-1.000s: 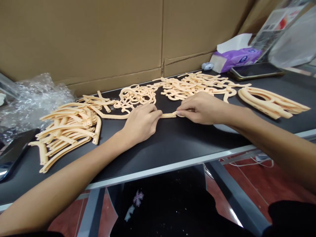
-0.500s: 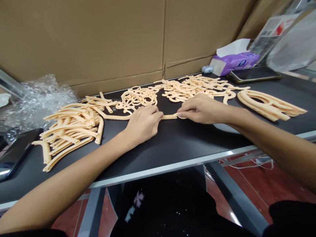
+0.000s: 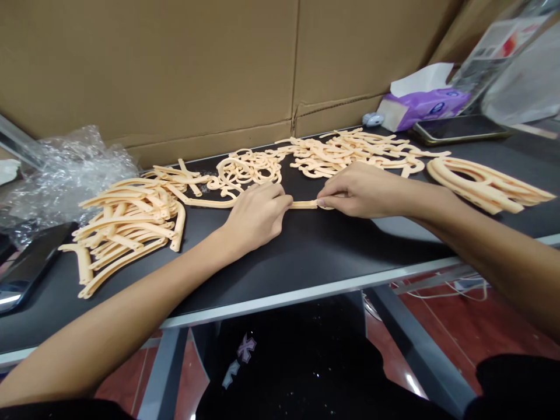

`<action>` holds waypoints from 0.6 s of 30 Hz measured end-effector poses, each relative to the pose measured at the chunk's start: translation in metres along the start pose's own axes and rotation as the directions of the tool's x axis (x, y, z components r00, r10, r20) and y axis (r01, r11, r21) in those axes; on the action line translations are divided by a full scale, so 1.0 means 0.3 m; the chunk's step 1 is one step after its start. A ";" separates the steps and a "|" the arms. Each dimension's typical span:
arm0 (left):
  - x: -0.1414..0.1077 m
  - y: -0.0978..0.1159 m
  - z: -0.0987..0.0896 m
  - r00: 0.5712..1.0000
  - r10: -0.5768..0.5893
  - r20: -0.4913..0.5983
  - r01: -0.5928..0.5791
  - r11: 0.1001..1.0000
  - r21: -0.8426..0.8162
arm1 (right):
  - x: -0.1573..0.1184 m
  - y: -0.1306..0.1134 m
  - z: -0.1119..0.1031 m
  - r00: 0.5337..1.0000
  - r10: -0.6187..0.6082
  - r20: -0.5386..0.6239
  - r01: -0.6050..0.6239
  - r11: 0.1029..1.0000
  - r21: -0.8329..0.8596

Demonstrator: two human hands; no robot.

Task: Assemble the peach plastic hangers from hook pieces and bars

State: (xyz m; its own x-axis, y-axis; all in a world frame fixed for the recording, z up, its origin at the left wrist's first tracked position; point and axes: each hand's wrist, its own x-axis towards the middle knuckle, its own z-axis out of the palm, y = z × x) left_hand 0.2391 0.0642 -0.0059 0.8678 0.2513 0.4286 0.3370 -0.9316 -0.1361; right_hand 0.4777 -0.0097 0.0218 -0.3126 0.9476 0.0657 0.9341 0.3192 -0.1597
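A long, thin cream strip [image 3: 303, 205] lies across the black table between my hands. My left hand [image 3: 258, 214] is closed on it, fingers bent downward. At the strip's right end, my right hand [image 3: 356, 189] pinches with thumb and index finger; a small part of a cream piece shows under the fingertips. Behind my left hand lies a heap of curled cream pieces [image 3: 249, 166]. Behind my right hand is a pile of curved cream pieces [image 3: 350, 150]. Longer cream pieces [image 3: 131, 219] are heaped at the left.
Stacked larger cream pieces [image 3: 485, 184] lie at the right. Behind them are a phone [image 3: 461, 129] and a purple tissue pack [image 3: 431, 107]. Crumpled clear plastic [image 3: 74, 175] and a dark phone [image 3: 32, 262] are at the left. Brown cardboard [image 3: 175, 70] stands along the back.
The view has shifted slightly. Both hands keep nearly the same positions and grips on the strip and its right end.
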 end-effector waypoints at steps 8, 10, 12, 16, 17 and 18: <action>-0.005 -0.007 0.013 1.000 -0.010 -0.029 0.009 0.999 -0.045 | -0.026 -0.013 0.021 0.988 -0.104 -0.113 0.082 0.980 -0.181; -0.006 -0.008 0.015 0.999 -0.015 -0.037 0.012 0.997 -0.071 | -0.035 -0.025 0.022 0.983 -0.117 -0.139 0.076 0.959 -0.272; -0.007 -0.008 0.016 0.999 -0.020 -0.040 0.016 0.996 -0.084 | -0.042 -0.038 0.022 0.983 -0.120 -0.139 0.065 0.935 -0.348; -0.006 -0.005 0.010 0.999 -0.028 -0.033 0.026 0.998 -0.062 | -0.052 -0.061 0.022 0.984 -0.132 -0.122 0.069 0.904 -0.423; -0.006 -0.004 0.009 0.999 -0.029 -0.029 0.027 0.998 -0.054 | -0.054 -0.063 0.023 0.982 -0.139 -0.127 0.072 0.899 -0.431; -0.006 -0.004 0.007 0.999 -0.027 -0.025 0.026 0.999 -0.046 | -0.055 -0.065 0.025 0.981 -0.144 -0.133 0.072 0.896 -0.437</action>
State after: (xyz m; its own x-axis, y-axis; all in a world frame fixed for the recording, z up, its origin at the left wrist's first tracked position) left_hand 0.2378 0.0653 -0.0085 0.8487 0.2701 0.4547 0.3424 -0.9358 -0.0833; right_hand 0.4634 -0.0314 0.0166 -0.4181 0.8817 0.2188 0.8901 0.3496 0.2923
